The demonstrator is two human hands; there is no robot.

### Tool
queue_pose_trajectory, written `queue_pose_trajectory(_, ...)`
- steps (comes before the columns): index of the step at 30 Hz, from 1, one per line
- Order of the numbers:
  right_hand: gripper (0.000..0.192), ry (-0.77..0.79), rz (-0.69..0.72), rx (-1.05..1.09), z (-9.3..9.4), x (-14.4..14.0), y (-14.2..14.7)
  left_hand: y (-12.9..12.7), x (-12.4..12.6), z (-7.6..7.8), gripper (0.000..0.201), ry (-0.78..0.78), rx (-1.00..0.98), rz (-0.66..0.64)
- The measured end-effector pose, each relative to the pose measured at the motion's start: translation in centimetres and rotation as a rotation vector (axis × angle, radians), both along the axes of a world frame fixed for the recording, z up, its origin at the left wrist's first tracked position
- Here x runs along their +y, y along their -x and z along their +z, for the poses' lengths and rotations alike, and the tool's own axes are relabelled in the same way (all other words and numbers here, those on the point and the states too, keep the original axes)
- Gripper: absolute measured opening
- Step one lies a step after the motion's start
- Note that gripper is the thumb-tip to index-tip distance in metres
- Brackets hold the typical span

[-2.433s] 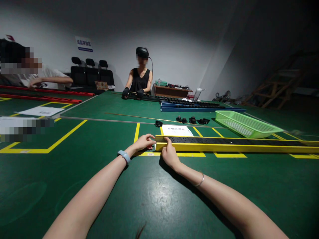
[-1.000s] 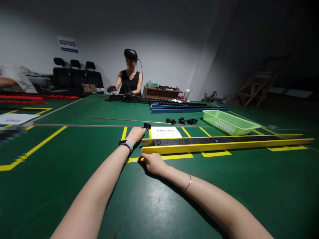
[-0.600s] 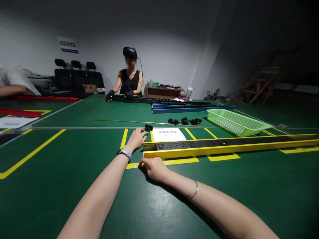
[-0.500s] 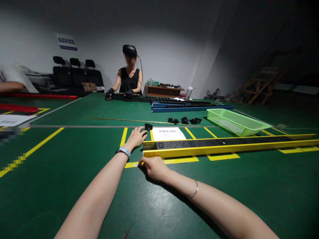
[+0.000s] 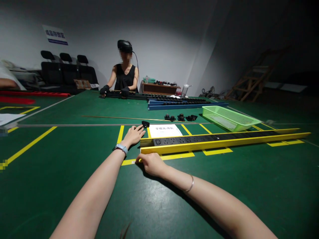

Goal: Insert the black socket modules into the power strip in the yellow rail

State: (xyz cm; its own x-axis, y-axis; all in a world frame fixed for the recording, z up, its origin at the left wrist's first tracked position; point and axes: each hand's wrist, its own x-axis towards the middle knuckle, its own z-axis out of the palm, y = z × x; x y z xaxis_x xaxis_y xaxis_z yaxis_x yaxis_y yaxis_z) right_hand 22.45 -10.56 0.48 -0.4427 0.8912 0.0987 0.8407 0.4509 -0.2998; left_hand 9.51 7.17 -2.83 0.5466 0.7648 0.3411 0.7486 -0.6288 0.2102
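My left hand (image 5: 134,135) rests on the green table off the left end of a long yellow rail (image 5: 174,147), its fingers stretched out and a little apart. Just beyond its fingertips is a small black socket module (image 5: 145,124); whether they touch cannot be made out. My right hand (image 5: 152,164) lies at the rail's near left corner with its fingers curled in. What those fingers hold, if anything, is hidden. A row of black sockets (image 5: 171,140) sits inside the rail's channel, starting a little in from the left end.
Several black modules (image 5: 181,117) lie past a white paper sign (image 5: 165,130). A green plastic basket (image 5: 230,119) stands behind the rail, and a thin brass-coloured rod (image 5: 119,118) lies to the left. Across the table (image 5: 87,106), a gloved person (image 5: 126,78) works near blue rails (image 5: 174,107).
The view has shifted slightly, so things appear a bit further left and higher. My hands keep nearly the same places by the rail's end. A red rail at far left is now blurred.
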Motion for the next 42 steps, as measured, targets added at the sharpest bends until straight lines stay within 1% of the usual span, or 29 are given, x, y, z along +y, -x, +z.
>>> queue_pose_trajectory(4,0.024,-0.035,0.020,0.040,-0.41,0.40,0.36,-0.05,0.23,-0.16,0.049,0.015,0.008,0.029)
queue_pose_trajectory(7,0.022,-0.040,0.016,0.053,-0.69,0.65,0.57,-0.09,0.27,-0.15,0.050,0.018,0.057,0.037)
queue_pose_trajectory(12,0.022,-0.049,0.008,0.044,-0.76,0.70,0.67,-0.18,0.14,0.09,0.051,0.019,0.114,0.049)
queue_pose_trajectory(16,0.024,-0.054,0.007,0.039,-0.73,0.69,0.71,-0.12,-0.20,0.39,0.047,0.023,0.099,0.031)
queue_pose_trajectory(21,0.028,-0.037,0.018,0.050,-0.68,0.75,0.75,0.02,-0.38,0.41,0.041,-0.014,0.091,0.011)
queue_pose_trajectory(26,0.027,-0.020,0.025,0.043,-0.66,0.75,0.79,-0.06,-0.20,0.22,0.041,-0.041,0.079,0.037)
queue_pose_trajectory(30,0.025,-0.032,0.021,0.040,-0.72,0.72,0.75,-0.19,-0.25,0.33,0.038,-0.040,0.099,0.032)
queue_pose_trajectory(36,0.023,-0.059,0.025,0.052,-0.84,0.66,0.60,-0.33,0.05,0.00,0.045,-0.049,0.077,0.040)
queue_pose_trajectory(42,0.028,-0.058,0.009,0.023,-0.77,0.67,0.62,-0.05,-0.46,0.13,0.044,-0.126,0.071,0.005)
